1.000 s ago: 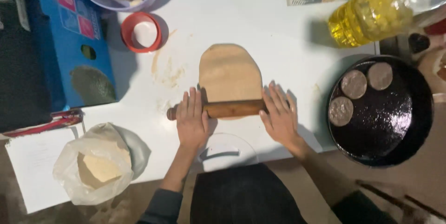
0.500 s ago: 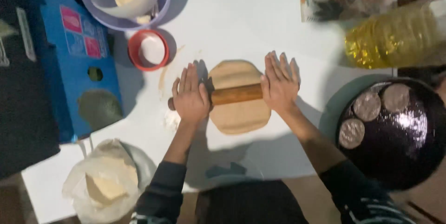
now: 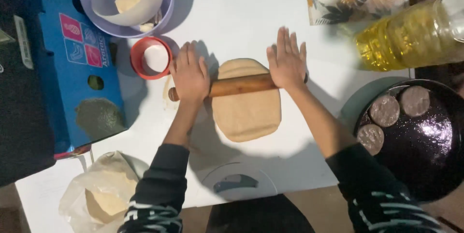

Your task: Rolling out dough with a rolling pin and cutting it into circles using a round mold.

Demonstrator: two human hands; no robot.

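Dark long sleeves [image 3: 159, 199] with pale stripes, pushed up the forearms.

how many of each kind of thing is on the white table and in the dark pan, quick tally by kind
dough sheet: 1
rolling pin: 1
round dough discs in the dark pan: 3
red round cutter: 1
lilac bowl: 1
oil bottle: 1
flour bag: 1
total: 9

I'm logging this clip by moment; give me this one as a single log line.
left hand: flat on rolling pin | right hand: flat on pin | pin: across dough sheet | pan: three discs
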